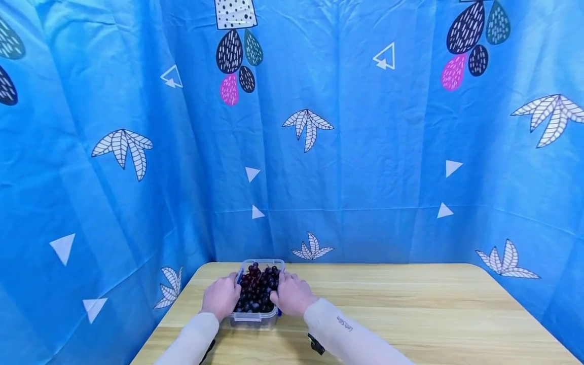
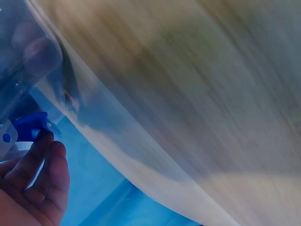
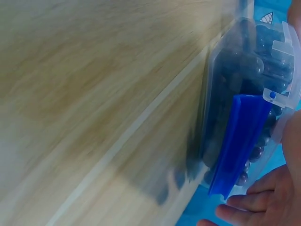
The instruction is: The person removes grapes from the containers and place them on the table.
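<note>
Clear box first: where is it on the worktop?

Near the back-left corner, close to the back edge. Whether its base touches the worktop, I can't tell.

And the hands?

Both are grasping it: left hand curled over the left rim, right hand over the right, thumb on the inner side. I read this as steadying or shifting the box, so matched pressure on both sides should keep it level.

What of the blue latch?

It's on the right side, below the rim. I'd carry the weight on the rim, since a latch could swing and slip.

The grapes?

They fill it nearly to the rim, so go slowly; a jerk or tilt might roll some out, and a thumb pushed in could bruise them.
</note>
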`<state>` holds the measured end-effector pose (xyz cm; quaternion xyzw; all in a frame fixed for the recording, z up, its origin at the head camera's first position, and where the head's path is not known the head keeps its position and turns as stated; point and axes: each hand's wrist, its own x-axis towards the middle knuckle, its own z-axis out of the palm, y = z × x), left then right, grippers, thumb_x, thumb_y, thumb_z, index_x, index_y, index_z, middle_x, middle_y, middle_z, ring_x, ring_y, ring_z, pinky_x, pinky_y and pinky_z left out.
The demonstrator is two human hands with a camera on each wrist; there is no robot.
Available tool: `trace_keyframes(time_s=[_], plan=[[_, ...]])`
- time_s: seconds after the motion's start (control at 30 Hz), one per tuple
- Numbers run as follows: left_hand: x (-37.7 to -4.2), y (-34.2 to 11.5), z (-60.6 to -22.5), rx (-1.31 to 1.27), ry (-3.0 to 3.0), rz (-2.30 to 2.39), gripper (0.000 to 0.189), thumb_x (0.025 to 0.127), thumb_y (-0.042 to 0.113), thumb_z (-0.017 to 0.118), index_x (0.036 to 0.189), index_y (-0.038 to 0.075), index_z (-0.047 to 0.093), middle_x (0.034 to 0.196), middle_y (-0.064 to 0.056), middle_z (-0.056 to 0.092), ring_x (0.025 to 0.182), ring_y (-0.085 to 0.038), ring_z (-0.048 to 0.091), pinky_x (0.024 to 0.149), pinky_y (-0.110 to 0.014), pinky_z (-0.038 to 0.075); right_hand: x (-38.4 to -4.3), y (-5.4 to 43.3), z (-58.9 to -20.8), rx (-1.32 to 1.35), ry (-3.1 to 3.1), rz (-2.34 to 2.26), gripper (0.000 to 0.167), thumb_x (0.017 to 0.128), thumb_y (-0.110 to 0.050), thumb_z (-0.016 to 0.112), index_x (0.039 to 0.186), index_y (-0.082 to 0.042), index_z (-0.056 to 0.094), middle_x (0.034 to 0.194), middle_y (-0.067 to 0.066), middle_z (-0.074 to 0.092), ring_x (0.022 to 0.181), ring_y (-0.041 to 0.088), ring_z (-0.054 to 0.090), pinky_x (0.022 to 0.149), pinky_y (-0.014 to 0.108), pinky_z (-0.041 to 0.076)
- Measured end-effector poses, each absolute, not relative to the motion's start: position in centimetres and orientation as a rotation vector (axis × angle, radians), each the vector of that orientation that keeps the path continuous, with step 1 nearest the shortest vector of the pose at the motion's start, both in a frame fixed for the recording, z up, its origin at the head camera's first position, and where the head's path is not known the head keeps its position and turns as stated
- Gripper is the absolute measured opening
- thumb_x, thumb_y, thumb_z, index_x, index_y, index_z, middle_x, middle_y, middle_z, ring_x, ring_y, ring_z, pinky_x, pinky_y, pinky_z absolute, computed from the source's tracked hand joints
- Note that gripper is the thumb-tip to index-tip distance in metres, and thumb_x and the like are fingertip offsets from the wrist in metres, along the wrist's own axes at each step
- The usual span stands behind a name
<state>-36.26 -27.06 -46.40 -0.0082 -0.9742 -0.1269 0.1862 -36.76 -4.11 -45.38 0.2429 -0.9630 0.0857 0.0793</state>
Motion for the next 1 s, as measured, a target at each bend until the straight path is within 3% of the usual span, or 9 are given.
trace_keyframes(time_s=[0.57, 0.87, 1.0], plan=[[-34.8, -25.1, -46.2, -0.068, -2.757, -0.292, 0.034, 0.094, 0.022, 0.06, 0.12, 0.0, 0.065, 0.074, -0.007, 0.065, 0.059, -0.018, 0.056, 0.052, -0.041, 0.05, -35.0, -1.7, -44.9, 0.757, -2.913, 0.249, 0.07, 0.102, -0.049, 0.042, 0.151, 0.002, 0.041, 0.153, 0.018, 0.047, 0.141, 0.037, 0.046, 0.108, 0.051, 0.046], [-34.0, -23.4, -46.6, -0.09, -2.719, -0.305, 0.03, 0.093, 0.017, 0.059, 0.116, -0.001, 0.064, 0.077, -0.009, 0.066, 0.063, -0.022, 0.061, 0.054, -0.045, 0.052, -34.2, -0.1, -45.3, 0.778, -2.873, 0.209, 0.071, 0.102, -0.049, 0.044, 0.148, 0.005, 0.044, 0.143, 0.021, 0.056, 0.13, 0.037, 0.056, 0.099, 0.048, 0.053], [-33.5, -22.9, -46.6, -0.098, -2.742, -0.301, 0.035, 0.094, 0.017, 0.059, 0.122, -0.002, 0.062, 0.084, -0.012, 0.069, 0.067, -0.024, 0.064, 0.056, -0.044, 0.053, -33.9, 0.6, -45.5, 0.809, -2.843, 0.208, 0.07, 0.102, -0.047, 0.045, 0.146, 0.007, 0.045, 0.138, 0.021, 0.061, 0.111, 0.034, 0.068, 0.086, 0.042, 0.059]])
